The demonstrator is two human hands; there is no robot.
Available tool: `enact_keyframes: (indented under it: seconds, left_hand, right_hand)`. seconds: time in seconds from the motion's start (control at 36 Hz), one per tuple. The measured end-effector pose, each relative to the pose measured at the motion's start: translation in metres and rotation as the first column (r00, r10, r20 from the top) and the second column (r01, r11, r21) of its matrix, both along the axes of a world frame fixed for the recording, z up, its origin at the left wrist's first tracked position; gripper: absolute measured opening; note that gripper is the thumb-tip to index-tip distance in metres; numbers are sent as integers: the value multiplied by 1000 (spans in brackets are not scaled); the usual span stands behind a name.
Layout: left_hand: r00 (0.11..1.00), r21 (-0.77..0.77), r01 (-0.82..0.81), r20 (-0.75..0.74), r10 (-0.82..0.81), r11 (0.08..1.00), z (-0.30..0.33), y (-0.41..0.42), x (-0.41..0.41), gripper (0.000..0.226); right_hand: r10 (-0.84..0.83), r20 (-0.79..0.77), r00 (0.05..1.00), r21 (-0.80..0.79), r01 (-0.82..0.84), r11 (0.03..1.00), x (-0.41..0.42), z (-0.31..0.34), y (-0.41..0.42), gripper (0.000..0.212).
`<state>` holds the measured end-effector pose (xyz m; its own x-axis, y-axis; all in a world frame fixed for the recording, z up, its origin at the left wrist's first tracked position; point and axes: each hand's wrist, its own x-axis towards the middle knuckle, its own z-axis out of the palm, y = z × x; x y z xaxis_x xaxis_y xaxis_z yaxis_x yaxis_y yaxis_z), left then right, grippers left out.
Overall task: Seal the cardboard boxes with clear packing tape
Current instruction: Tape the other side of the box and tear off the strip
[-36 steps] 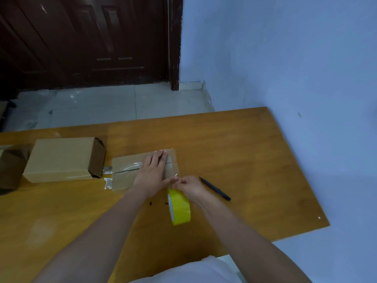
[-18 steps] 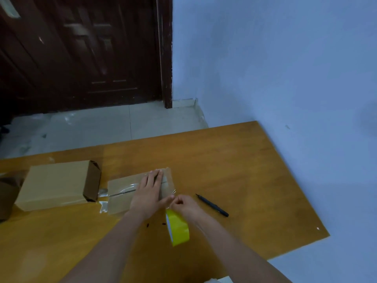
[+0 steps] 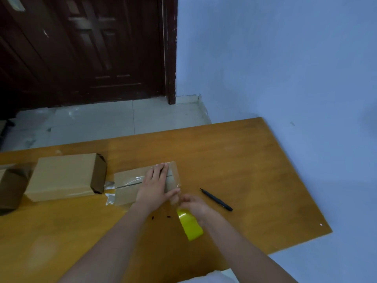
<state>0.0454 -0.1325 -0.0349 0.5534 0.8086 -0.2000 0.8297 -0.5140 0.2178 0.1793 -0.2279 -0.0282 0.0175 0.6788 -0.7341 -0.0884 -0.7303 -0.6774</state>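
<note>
Wood in a warm orange tone makes up the table, which fills the near half of the view, with a pale blue wall to its right and a dark door beyond the tiled floor at the far side. On the left part of the table lies a large cardboard box on its side, its open flap end facing right, and a darker brown box sits at the left edge, cut off by the frame. Just right of the large box lies a flatter small box, with clear tape glinting along its top seam and hanging off its left end. The left hand presses flat on this small box, fingers straight and together, thumb stretched right. The right hand, blurred, sits just near and right of it, fingers curled, gripping a yellow tape roll that stands on edge beneath the wrist. A black pen lies on the table to the right of the hands.
</note>
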Motion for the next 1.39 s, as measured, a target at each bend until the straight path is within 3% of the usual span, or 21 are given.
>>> enact_keyframes:
  seconds: [0.11,0.28,0.39,0.47,0.61,0.97,1.08,1.39]
  left_hand:
    - [1000,-5,8,-16,-9,1000,0,1,-1,115]
    - [1000,-7,9,7,-9,1000,3,3,-1,116]
    - [1000,-4,11,15,-11,1000,3,2,-1,116]
    - [1000,-6,21,4,-21,1000,3,3,-2,118]
    - [999,5,36,-1,-36,999,3,1,-1,115]
    - [992,-38,121,39,-119,992,2,7,-8,108]
    - [987,-45,159,27,-158,986,4,14,-11,106]
    - [988,32,121,90,-123,992,-2,11,-10,104]
  right_hand:
    - [-34,75,997,77,28,997,-1,-1,0,17]
    - [7,50,999,55,-10,998,-8,-7,0,18]
    - [12,101,995,79,-20,997,-6,-7,-1,4]
    - [12,158,987,103,-28,994,-6,-10,0,23]
    - [-6,276,961,110,-25,994,-14,-12,6,10]
    - [-97,421,902,207,9,978,-22,-25,18,37]
    - [-152,444,883,113,114,987,-19,-31,18,44]
    - [-6,395,919,200,-80,976,0,-29,15,16]
